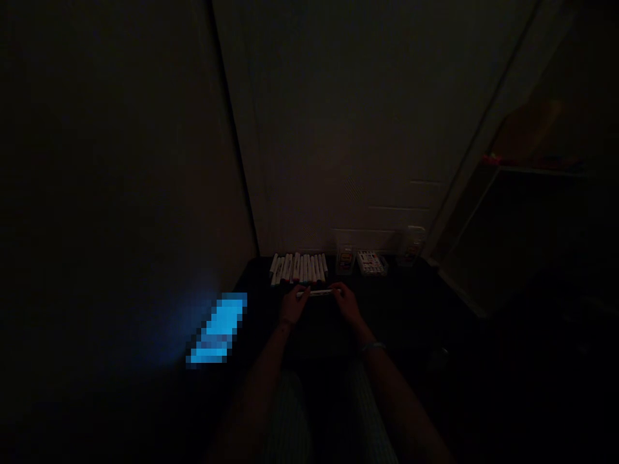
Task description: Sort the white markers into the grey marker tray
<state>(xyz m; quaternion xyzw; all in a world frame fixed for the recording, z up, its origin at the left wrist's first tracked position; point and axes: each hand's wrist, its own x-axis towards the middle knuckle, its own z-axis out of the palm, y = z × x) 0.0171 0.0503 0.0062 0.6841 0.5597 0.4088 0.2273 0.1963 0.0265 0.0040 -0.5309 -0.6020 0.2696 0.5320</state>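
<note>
A white marker (319, 292) lies level across the space between my hands, above the dark table. The fingers of my left hand (293, 303) are closed on its left end. My right hand (346, 299) grips the other end between thumb and fingers. Just beyond them, several white markers with coloured ends (298, 267) lie side by side in a row. To the right of that row is a clear case filled with markers (371, 263), seen end-on. The room is very dim, so fine details of the fingers are hard to see.
A small clear case with a coloured label (345, 259) stands behind my right hand. Another clear case (412, 245) stands at the far right. The dark table (406, 309) meets a pale wall at the back. A glowing, pixelated blue screen (217, 330) is at the left.
</note>
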